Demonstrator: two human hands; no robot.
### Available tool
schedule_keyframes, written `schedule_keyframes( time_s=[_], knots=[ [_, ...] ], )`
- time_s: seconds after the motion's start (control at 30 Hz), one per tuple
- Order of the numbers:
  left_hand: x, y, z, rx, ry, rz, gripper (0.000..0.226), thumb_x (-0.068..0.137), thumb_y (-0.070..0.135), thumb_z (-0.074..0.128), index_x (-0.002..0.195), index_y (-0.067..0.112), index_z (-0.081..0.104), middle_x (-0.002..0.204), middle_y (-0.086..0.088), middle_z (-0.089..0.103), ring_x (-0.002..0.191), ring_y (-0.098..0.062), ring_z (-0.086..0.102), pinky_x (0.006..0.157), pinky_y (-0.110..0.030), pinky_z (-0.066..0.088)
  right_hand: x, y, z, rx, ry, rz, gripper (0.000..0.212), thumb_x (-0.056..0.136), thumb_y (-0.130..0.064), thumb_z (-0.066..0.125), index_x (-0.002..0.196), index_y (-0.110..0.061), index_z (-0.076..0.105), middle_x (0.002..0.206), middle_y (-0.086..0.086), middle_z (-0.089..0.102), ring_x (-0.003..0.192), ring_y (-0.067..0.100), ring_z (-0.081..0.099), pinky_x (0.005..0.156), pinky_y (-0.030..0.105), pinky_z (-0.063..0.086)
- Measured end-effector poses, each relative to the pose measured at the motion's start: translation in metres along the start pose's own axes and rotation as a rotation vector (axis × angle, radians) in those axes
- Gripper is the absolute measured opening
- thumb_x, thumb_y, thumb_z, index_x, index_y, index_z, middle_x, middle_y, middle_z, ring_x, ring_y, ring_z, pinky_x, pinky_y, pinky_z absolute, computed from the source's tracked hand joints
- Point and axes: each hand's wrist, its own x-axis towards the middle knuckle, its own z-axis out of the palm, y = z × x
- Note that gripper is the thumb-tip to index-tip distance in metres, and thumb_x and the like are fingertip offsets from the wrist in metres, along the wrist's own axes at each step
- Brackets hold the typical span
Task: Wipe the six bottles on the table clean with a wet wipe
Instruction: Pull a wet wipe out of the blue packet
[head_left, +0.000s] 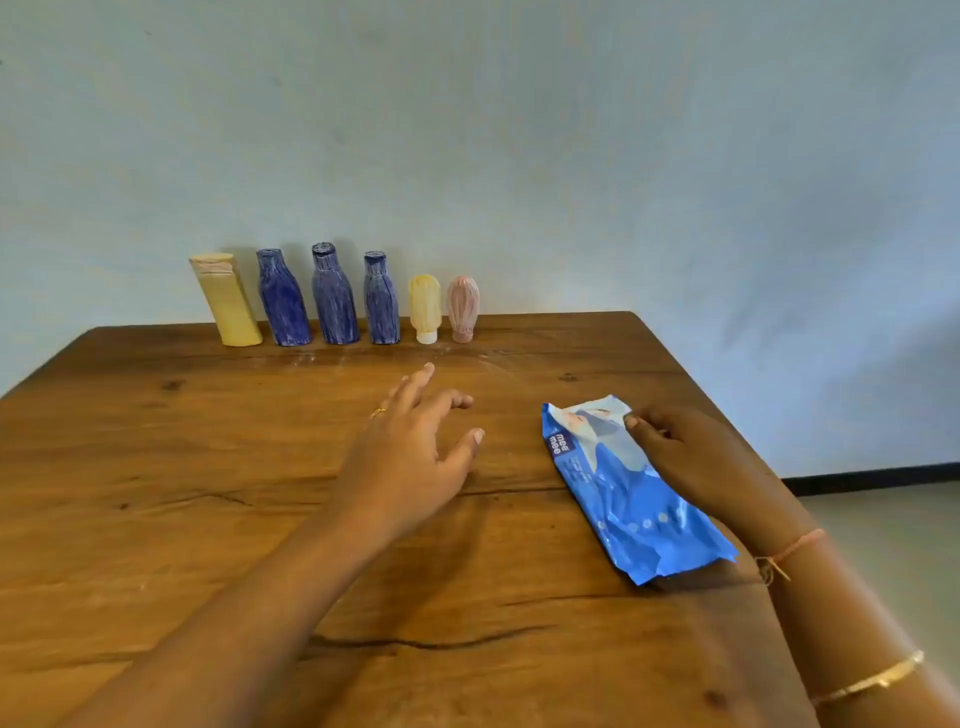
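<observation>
1. As I judge it, the task is at its very start. No wipe is out of the pack and no bottle is in a hand, so all six are left to wipe.
2. The six bottles (335, 299) stand in one row at the far edge of the table (208, 493), close before the wall (519, 156). From the left there is a tall yellow bottle (226, 301), three blue ones, a small yellow tube (425, 306) and a pink tube (462, 306). Both tubes stand on their caps.
3. Their long axes are upright. Only the tall yellow bottle seems to lean with its top to the left, which may come from the wide lens.
4. The pack of wet wipes (623, 499) lies flat on the right part of the table, well apart from the row. Its long axis runs diagonally, from far-left to near-right.
5. The right hand (691, 457) holds the far end of the pack. The thumb of its grip presses on top and the fingers curl at the right edge.
6. The left hand (410, 452) hovers over the middle of the table. Its grip is spread and holds nothing, and the fingers point toward the row.
</observation>
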Motion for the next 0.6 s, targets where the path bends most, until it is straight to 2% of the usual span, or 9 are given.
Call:
schedule_keyframes(
  time_s=[0.07,0.13,0.17,0.23,0.37,0.47,0.6],
  knots=[
    [-0.006,0.004,0.005,-0.006,-0.018,0.0,0.034,0.091,0.047,0.049,0.124,0.041,0.046,0.156,0.012,0.011,0.136,-0.02,0.032,0.107,-0.045,0.036,-0.008,0.008,0.005,-0.071,-0.03,0.064,0.037,0.096,-0.035,0.043,0.125,-0.016,0.055,0.113,0.006,0.06,0.098,0.017,0.056,0.077,0.027,0.044],
    [-0.012,0.008,0.012,-0.021,-0.038,0.004,0.033,0.09,0.047,0.05,0.123,0.042,0.047,0.156,0.013,0.012,0.128,-0.017,0.042,0.102,-0.045,0.041,-0.017,0.015,0.013,-0.168,-0.118,0.11,0.048,0.094,-0.04,0.044,0.139,-0.023,0.039,0.139,0.01,0.041,0.124,0.028,0.041,0.101,0.039,0.037],
    [-0.013,0.01,0.016,-0.035,-0.047,0.01,0.033,0.09,0.047,0.05,0.123,0.042,0.047,0.155,0.014,0.013,0.126,-0.016,0.042,0.101,-0.045,0.043,-0.02,0.016,0.018,-0.198,-0.149,0.124,0.052,0.094,-0.043,0.043,0.142,-0.025,0.033,0.144,0.01,0.032,0.13,0.03,0.033,0.106,0.043,0.033],
    [-0.014,0.015,0.024,-0.048,-0.074,0.02,0.033,0.09,0.048,0.05,0.123,0.043,0.046,0.155,0.014,0.014,0.121,-0.016,0.046,0.098,-0.044,0.045,-0.026,0.012,0.024,-0.247,-0.168,0.147,0.054,0.094,-0.047,0.04,0.142,-0.026,0.03,0.149,0.009,0.022,0.134,0.031,0.025,0.108,0.046,0.029],
    [-0.013,0.021,0.042,-0.065,-0.148,0.079,0.034,0.09,0.046,0.051,0.124,0.045,0.046,0.152,0.016,0.021,0.124,-0.018,0.045,0.099,-0.042,0.044,-0.042,0.001,0.037,-0.337,-0.16,0.079,0.049,0.094,-0.049,0.037,0.137,-0.025,0.035,0.151,0.004,0.017,0.133,0.03,0.024,0.105,0.045,0.03],
    [-0.01,0.023,0.06,-0.064,-0.184,0.169,0.036,0.092,0.041,0.051,0.127,0.039,0.05,0.149,0.015,0.03,0.128,-0.012,0.041,0.104,-0.03,0.036,-0.06,-0.005,0.046,-0.346,-0.141,-0.008,0.046,0.095,-0.048,0.035,0.134,-0.024,0.037,0.152,0.002,0.015,0.131,0.029,0.027,0.103,0.042,0.031],
    [-0.006,0.025,0.084,-0.035,-0.219,0.156,0.039,0.094,0.04,0.047,0.133,0.038,0.048,0.151,0.009,0.028,0.137,-0.016,0.03,0.109,-0.03,0.027,-0.081,-0.011,0.051,-0.346,-0.149,-0.088,0.044,0.096,-0.045,0.03,0.135,-0.026,0.037,0.154,-0.004,0.01,0.131,0.024,0.024,0.101,0.041,0.031]
  ],
)
